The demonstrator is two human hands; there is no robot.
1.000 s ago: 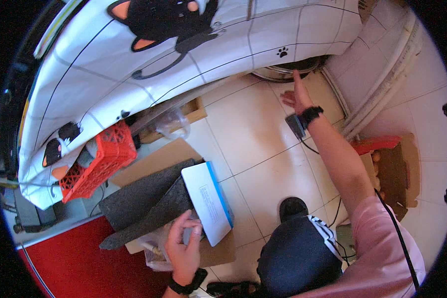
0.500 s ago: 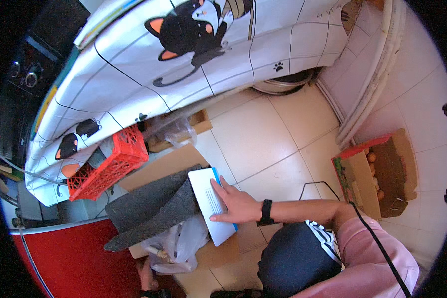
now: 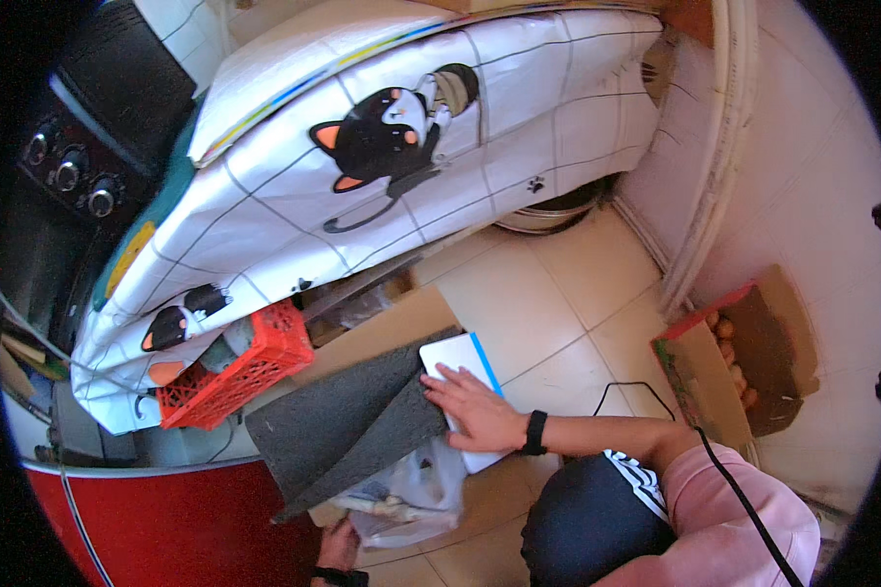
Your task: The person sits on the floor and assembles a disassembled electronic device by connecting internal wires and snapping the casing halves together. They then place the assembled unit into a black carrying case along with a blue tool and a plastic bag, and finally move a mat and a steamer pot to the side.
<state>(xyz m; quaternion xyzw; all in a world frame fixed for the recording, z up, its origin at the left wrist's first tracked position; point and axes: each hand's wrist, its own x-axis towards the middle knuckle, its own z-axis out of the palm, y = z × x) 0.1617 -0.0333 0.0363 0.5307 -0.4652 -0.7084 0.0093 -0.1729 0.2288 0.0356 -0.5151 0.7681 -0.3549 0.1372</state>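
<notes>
My right hand [image 3: 480, 409], wearing a dark wristband, lies with fingers spread on a flat white box [image 3: 482, 360] with a blue edge. This box rests against the right end of a folded dark grey mat [image 3: 352, 421], which lies over brown cardboard [image 3: 401, 318]. At the lower edge my left hand [image 3: 339, 546] is beside the cardboard corner and a translucent plastic bag [image 3: 431, 489]. Its fingers are partly hidden, so I cannot tell if they hold anything. Pale, stick-like things show inside the bag.
A red plastic crate [image 3: 240, 367] stands left, under a table cloth with cat prints [image 3: 264, 225]. A cardboard carton of eggs [image 3: 700, 377] sits by the right wall. A glossy red surface [image 3: 166, 528] is at lower left. A black cable [image 3: 744, 479] crosses my right arm.
The view has shifted. The white box and grey mat have moved rightward, and my right fingers now spread over the box's face. More of my left hand shows.
</notes>
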